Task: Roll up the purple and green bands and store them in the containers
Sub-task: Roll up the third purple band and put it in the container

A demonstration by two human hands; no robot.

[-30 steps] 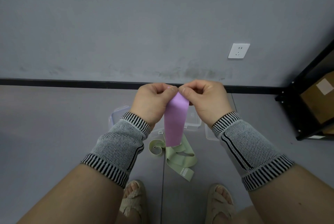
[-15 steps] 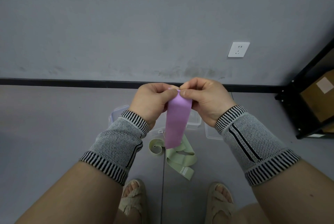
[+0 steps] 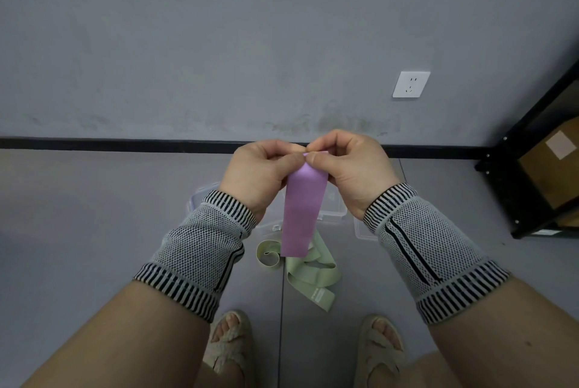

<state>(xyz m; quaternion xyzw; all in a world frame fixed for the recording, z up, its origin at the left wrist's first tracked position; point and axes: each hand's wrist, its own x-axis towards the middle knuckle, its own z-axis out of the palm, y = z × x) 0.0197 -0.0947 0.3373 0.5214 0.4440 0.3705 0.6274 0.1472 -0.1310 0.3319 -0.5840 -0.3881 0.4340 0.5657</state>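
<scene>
Both hands up at chest height: left hand (image 3: 263,174) and right hand (image 3: 351,171) pinch the top end of the flat purple elastic band (image 3: 299,215), fingers curled on it; rest hangs limp. Pale green elastic band (image 3: 308,271) lies loose and tangled on grey floor (image 3: 94,231), just in front of clear plastic containers (image 3: 336,209). Judgement: band is light, soft, stretchy, probably springs open; best held at the top edge, thumbs on the coil.

Left hand (image 3: 261,173) and right hand (image 3: 352,168) meet at chest height (fingertips pinched together), forearms angled inward.
</scene>
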